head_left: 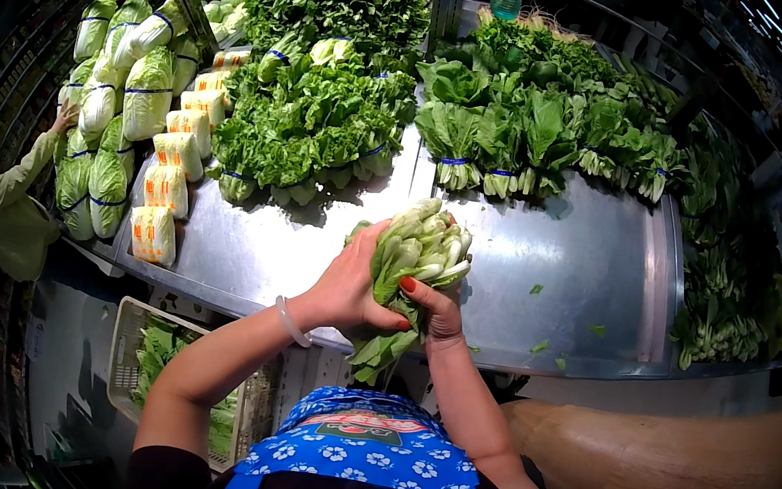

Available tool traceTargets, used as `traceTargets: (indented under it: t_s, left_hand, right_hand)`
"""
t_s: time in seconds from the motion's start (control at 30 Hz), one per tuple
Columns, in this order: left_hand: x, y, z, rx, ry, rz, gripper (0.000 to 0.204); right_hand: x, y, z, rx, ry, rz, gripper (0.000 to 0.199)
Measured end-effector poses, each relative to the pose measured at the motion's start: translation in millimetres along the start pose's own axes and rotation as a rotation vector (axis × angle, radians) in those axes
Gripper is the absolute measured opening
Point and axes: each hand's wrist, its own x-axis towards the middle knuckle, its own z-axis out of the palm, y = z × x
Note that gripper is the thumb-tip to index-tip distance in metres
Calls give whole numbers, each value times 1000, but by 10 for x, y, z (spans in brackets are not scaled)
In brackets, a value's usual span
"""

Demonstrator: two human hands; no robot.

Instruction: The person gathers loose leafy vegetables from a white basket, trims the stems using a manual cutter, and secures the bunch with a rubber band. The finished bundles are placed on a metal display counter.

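Observation:
Both my hands are wrapped round a bunch of leafy greens (426,250) in front of my body, above the near edge of the metal display counter (545,298). Its pale stem ends point up and away from me, while the leaves hang down toward my apron. My left hand (345,280) grips the bunch from the left, thumb across the leaves. From the right, my right hand (441,313) closes on it, with its thumb across the front. The far fingers are hidden behind the greens. No tie shows on this bunch.
Blue-banded bunches of greens (503,140) line the counter's far right, with leafy piles (318,122) left of them. Farther left are white packages (167,189) and napa cabbages (148,92), where another person (11,218) reaches in. A crate of greens (123,356) stands below.

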Motion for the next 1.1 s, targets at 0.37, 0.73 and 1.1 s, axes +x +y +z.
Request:
traceTargets:
  t_s: [0.37,0.73,1.1]
  left_hand:
    - [-20,-367,133,-463,-27,-14,114]
    - [-268,-670,517,-1338,-70,-426,64]
    - [-488,-991,628,-1886,-129,-439,72]
  right_hand:
    - [58,12,269,-114,182,206,94]
    - [266,369,65,-461,368,369,76]
    - [358,66,-11,-358,300,674,60]
